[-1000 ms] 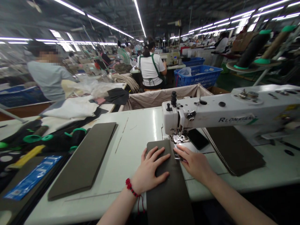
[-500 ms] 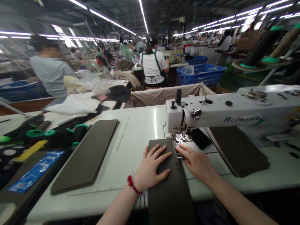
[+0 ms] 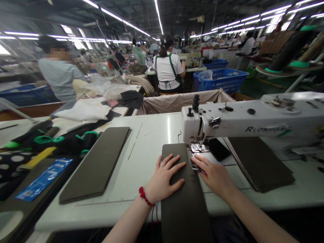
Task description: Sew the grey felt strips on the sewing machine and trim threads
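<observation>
Long dark olive fabric strip (image 3: pixel 186 202) lies straight ahead of the person, its far end reaching the steel presser foot (image 3: pixel 198 147) of a white sewing machine (image 3: pixel 243 119) at 12 o'clock. Left hand (image 3: pixel 164 179) is open and flat on the strip, probably to keep it smooth and straight. Right hand (image 3: pixel 212 177) is half closed beside the strip's edge; under its fingers shows a small shiny metal piece (image 3: pixel 196 169), but whether it is gripped is hard to see. Another olive strip (image 3: pixel 95 162) rests at 10 o'clock, and a dark stack of strips (image 3: pixel 260 163) at 2 o'clock.
</observation>
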{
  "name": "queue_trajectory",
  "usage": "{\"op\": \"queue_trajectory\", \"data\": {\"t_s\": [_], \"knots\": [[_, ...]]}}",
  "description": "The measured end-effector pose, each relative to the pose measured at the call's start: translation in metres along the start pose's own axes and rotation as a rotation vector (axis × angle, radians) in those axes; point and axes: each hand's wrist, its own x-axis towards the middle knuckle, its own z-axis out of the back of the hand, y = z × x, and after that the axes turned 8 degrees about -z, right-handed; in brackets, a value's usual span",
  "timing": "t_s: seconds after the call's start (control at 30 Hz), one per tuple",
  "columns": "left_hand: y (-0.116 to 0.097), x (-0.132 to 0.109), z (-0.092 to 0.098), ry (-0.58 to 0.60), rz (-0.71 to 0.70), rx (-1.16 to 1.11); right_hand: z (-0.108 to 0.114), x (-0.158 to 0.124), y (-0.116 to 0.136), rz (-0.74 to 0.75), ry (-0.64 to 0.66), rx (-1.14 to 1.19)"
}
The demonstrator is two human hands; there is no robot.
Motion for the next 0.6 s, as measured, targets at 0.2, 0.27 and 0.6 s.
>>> {"op": "queue_trajectory", "data": {"t_s": [0.2, 0.27, 0.6], "knots": [[0.0, -0.0001, 0.0024, -0.004, -0.001, -0.012, -0.0008, -0.0007, -0.0005, -0.002, 0.002, 0.007], [-0.0006, -0.0002, 0.0034, -0.002, 0.001, -0.012, -0.0014, -0.0007, -0.0007, 0.0, 0.005, 0.008], [-0.0018, 0.0006, 0.002, -0.013, -0.002, 0.002, 0.0003, 0.0002, 0.0, -0.001, 0.008, 0.009]]}}
